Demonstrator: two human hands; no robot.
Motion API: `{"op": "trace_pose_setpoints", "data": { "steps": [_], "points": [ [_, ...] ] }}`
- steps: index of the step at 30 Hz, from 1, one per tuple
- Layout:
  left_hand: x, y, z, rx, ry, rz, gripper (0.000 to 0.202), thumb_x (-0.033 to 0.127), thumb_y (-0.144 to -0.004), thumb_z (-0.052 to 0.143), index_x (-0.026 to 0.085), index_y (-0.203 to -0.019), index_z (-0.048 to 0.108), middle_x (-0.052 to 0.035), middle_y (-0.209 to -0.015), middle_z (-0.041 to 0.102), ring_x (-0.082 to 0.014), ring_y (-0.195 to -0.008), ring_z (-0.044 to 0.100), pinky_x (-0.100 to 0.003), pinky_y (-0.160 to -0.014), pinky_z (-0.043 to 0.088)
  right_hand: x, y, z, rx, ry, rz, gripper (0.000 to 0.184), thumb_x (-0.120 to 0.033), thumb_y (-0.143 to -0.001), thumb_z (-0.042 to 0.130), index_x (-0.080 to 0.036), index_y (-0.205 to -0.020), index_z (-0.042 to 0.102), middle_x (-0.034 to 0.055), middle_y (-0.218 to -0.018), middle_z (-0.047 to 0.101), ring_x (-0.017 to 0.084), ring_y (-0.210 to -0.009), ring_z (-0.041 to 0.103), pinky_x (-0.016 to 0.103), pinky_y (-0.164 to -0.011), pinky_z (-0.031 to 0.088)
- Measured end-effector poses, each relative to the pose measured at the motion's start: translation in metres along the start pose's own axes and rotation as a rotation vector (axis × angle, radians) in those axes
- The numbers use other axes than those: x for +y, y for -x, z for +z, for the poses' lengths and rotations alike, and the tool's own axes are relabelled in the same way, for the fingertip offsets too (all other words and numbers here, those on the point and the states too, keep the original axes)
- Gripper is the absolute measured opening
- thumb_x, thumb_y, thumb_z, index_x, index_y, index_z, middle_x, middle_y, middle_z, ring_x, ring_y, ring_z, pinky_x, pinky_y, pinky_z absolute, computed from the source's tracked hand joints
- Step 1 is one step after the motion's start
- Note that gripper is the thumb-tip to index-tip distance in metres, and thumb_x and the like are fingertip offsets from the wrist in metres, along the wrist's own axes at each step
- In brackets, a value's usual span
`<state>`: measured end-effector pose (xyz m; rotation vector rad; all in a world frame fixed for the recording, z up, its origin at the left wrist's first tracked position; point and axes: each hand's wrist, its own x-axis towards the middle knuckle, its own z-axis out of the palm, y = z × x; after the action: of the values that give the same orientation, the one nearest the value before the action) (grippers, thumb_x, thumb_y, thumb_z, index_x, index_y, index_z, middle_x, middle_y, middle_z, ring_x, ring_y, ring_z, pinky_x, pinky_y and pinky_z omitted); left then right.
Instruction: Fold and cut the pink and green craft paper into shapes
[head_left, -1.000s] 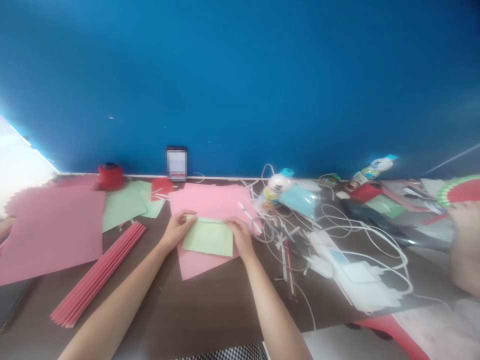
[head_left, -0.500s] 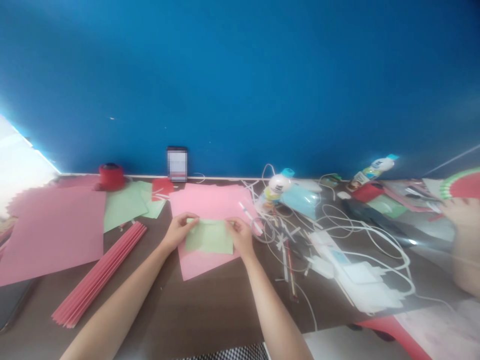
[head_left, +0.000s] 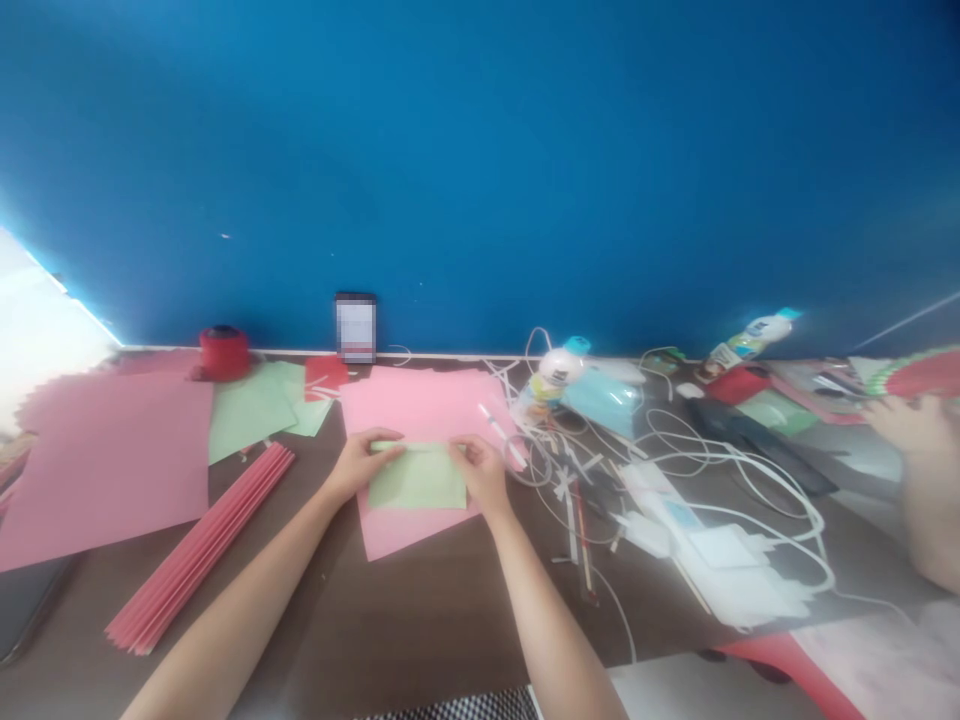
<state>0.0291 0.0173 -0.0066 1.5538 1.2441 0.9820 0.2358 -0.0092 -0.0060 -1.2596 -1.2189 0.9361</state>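
My left hand (head_left: 363, 464) pinches the upper left of a light green paper (head_left: 417, 480), fingers on its top edge. At the upper right of that paper, my right hand (head_left: 480, 468) grips it the same way. A narrow strip runs along the paper's top edge between the hands, looking like a fold. Beneath lie pink paper sheets (head_left: 427, 392), reaching out behind and below the green piece. To the left of my left forearm rests a pink pleated paper bundle (head_left: 202, 550).
Large pink sheets (head_left: 112, 460) and green sheets (head_left: 251, 408) lie left, beside a red tape roll (head_left: 224, 354). A phone (head_left: 355, 328) leans on the wall. At right are a glue bottle (head_left: 556, 372), a power strip (head_left: 705, 550), cables, and another person's hand (head_left: 911, 425) near a watermelon-like paper piece.
My left fingers have shifted slightly inward along the green paper's top edge. At far right, the other person's hand and the watermelon-like piece have moved left and lower.
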Motion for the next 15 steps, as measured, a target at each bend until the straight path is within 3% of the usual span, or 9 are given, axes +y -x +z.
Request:
{"op": "trace_pose_setpoints", "data": {
  "steps": [10, 15],
  "points": [
    [-0.0010, 0.0007, 0.0012, 0.010, 0.010, 0.026, 0.027, 0.041, -0.071, 0.059, 0.016, -0.078, 0.068, -0.0053, -0.086, 0.069, -0.0203, -0.085, 0.061, -0.029, -0.081, 0.044, 0.0006, -0.0033, -0.0014, 0.028, -0.031, 0.046, 0.016, -0.032, -0.070, 0.060, -0.017, -0.073, 0.061, 0.0031, -0.073, 0.063, 0.017, -0.071, 0.059, 0.028, -0.066, 0.045],
    [0.0032, 0.0029, -0.0010, -0.132, 0.008, 0.048, 0.027, 0.041, -0.072, 0.059, 0.018, -0.081, 0.069, -0.0050, -0.088, 0.069, -0.0206, -0.084, 0.061, -0.028, -0.078, 0.045, -0.0012, -0.0037, -0.0041, 0.022, -0.046, 0.033, 0.015, -0.032, -0.069, 0.062, -0.017, -0.071, 0.061, 0.0018, -0.070, 0.062, 0.016, -0.068, 0.057, 0.027, -0.065, 0.044]
  ]
}}
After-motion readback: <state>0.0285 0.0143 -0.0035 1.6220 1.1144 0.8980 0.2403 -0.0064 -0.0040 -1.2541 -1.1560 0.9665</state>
